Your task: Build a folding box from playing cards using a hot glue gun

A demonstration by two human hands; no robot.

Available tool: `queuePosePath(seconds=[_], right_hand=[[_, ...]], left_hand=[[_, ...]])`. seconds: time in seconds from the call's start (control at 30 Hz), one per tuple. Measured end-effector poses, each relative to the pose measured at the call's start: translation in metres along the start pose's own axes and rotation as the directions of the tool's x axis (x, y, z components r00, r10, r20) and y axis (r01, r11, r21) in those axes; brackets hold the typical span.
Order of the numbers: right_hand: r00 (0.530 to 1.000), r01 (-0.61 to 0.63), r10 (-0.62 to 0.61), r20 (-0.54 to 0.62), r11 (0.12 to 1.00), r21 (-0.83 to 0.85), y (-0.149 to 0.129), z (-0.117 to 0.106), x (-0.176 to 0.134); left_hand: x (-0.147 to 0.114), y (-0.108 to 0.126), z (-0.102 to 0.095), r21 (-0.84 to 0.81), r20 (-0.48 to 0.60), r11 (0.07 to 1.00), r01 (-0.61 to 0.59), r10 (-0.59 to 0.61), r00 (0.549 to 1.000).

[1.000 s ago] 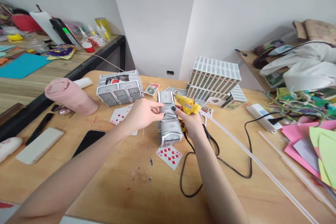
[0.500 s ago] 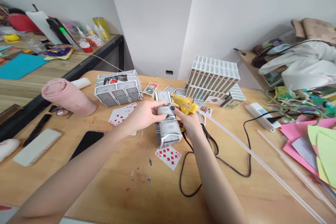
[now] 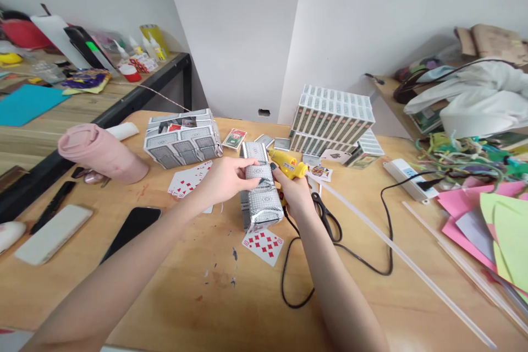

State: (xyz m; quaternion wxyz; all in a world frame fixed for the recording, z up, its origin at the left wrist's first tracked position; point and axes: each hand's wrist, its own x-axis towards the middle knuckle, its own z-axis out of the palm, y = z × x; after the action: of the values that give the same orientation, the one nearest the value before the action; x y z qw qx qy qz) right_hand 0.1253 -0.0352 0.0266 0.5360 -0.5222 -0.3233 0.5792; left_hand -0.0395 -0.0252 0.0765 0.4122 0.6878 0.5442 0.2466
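A long box made of playing cards [image 3: 264, 206] lies on the table, pointing away from me, its patterned card backs outward. My left hand [image 3: 233, 179] pinches the card surface near the middle of its top, thumb and fingers close together. In my right hand [image 3: 293, 190] is a yellow hot glue gun [image 3: 286, 164], held along the box's right side with its nozzle toward the far left. A long clear glue stick [image 3: 371, 228] sticks out of its back. Under the box's near end lies a ten of diamonds [image 3: 264, 246].
A larger card-covered box [image 3: 181, 143] stands at the back left, near a pink tumbler [image 3: 103, 154]. Stacked card packs [image 3: 330, 118] rise at the back right. Scissors [image 3: 328, 217], a black cable, a power strip [image 3: 410, 179] and a phone [image 3: 132, 231] lie around.
My right hand's index finger has drawn back slightly from the card surface, while the left stays pinched there. The view has shifted a little, and more of the scissors shows.
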Motion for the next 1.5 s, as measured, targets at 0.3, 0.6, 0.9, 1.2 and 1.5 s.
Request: queuePosePath(seconds=[0.3,0.6,0.9,1.2,1.5], right_hand=[[0.990,0.136,-0.135,0.036,0.991,-0.015,0.001,0.007,-0.002],[0.998,0.029,-0.031,0.059,0.999,0.036,0.001,0.005,-0.003],[0.957,0.035,0.007,0.290,0.989,-0.141,-0.043,-0.043,-0.005],[0.909,0.016,0.077,0.410,0.976,-0.219,-0.032,-0.043,0.002],[0.915,0.033,0.053,0.401,0.978,-0.204,-0.034,-0.033,-0.002]], left_hand=[[0.000,-0.009,0.000,-0.064,-0.009,0.998,-0.010,0.009,1.000],[-0.002,-0.012,0.000,-0.092,-0.064,0.996,-0.007,0.001,0.998],[-0.005,-0.048,-0.015,-0.239,-0.155,0.967,-0.085,0.049,0.987],[0.001,-0.062,-0.024,-0.242,-0.177,0.966,-0.091,0.048,0.983],[0.001,-0.066,-0.024,-0.292,-0.155,0.954,-0.063,0.018,0.988]])
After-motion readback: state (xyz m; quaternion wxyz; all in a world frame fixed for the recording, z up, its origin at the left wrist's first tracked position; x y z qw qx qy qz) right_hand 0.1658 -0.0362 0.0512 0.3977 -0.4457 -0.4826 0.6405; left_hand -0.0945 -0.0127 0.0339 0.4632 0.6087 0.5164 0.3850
